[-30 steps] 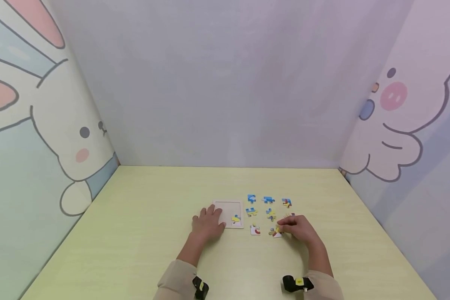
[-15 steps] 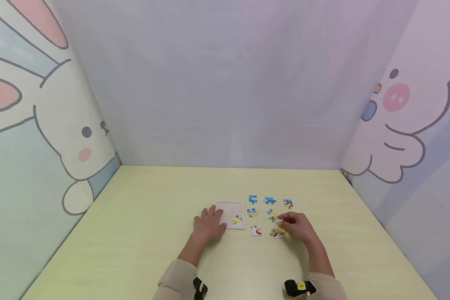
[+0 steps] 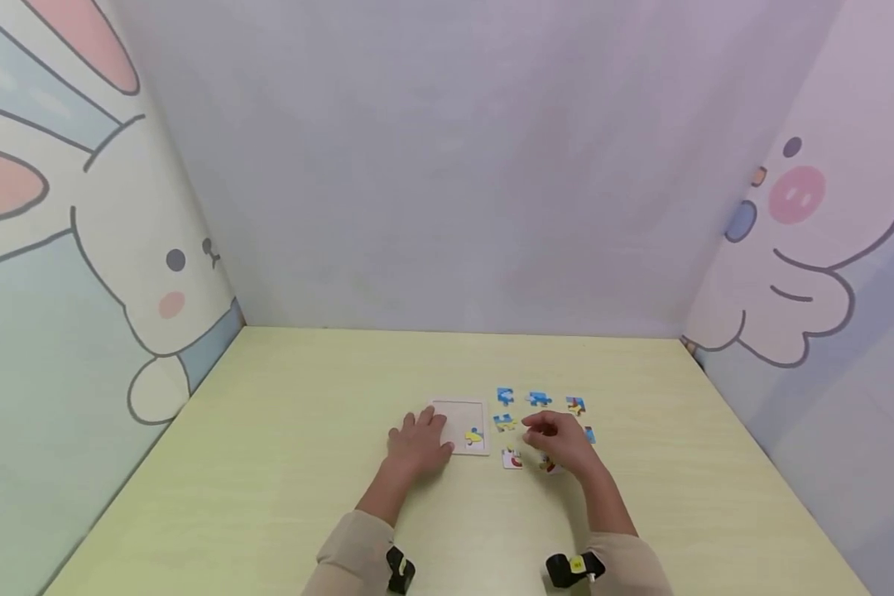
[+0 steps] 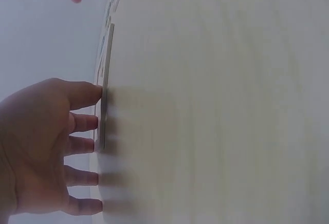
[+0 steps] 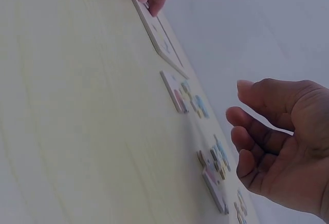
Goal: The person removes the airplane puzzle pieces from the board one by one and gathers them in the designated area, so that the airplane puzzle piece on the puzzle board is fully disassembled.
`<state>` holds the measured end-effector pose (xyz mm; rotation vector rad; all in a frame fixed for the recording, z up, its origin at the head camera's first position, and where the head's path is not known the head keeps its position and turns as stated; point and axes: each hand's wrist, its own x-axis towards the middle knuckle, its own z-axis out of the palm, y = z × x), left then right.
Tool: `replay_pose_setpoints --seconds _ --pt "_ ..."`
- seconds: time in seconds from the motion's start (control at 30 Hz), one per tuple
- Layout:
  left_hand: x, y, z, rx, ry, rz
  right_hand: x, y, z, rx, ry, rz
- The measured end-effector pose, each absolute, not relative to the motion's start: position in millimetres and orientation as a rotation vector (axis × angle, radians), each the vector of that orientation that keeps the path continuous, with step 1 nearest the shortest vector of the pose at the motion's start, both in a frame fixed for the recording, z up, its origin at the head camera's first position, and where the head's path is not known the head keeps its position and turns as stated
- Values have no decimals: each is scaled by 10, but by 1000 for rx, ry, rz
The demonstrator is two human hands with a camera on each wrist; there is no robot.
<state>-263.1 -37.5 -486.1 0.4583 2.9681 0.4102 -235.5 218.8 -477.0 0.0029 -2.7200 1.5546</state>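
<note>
My left hand (image 3: 417, 447) rests its spread fingertips on the left side of a pale square puzzle tray (image 3: 458, 411). One yellow and blue jigsaw piece (image 3: 473, 436) lies in the tray's lower right corner. My right hand (image 3: 562, 440) hovers over the loose pieces right of the tray, thumb and forefinger apart. Nothing shows between its loosely curled fingers (image 5: 247, 131) in the right wrist view. A blue and yellow piece (image 3: 504, 423) lies just left of its fingertips. Below the hand, a piece with red (image 3: 549, 465) is partly hidden; the centre piece is covered in the head view.
Blue pieces (image 3: 539, 399) and a red and blue piece (image 3: 575, 406) lie along the far row. A white and red piece (image 3: 511, 458) lies near the tray; another blue-edged piece (image 3: 589, 434) is right of my right hand. A grey wall (image 3: 454, 165) stands behind the table.
My right hand has moved from the lower middle piece up past the right column, then left over the centre of the pieces. My left hand stays on the tray.
</note>
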Motion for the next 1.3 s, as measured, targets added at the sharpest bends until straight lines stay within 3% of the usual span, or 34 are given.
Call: replay_pose_setpoints --seconds 0.37,1.3 --pt "-2599 -402 -4836 409 2944 491 -2515 1927 -4823 227 -2770 1478" --pt "-2591 -323 -4830 421 2986 468 -2683 1552 -4848 265 -2978 1285"
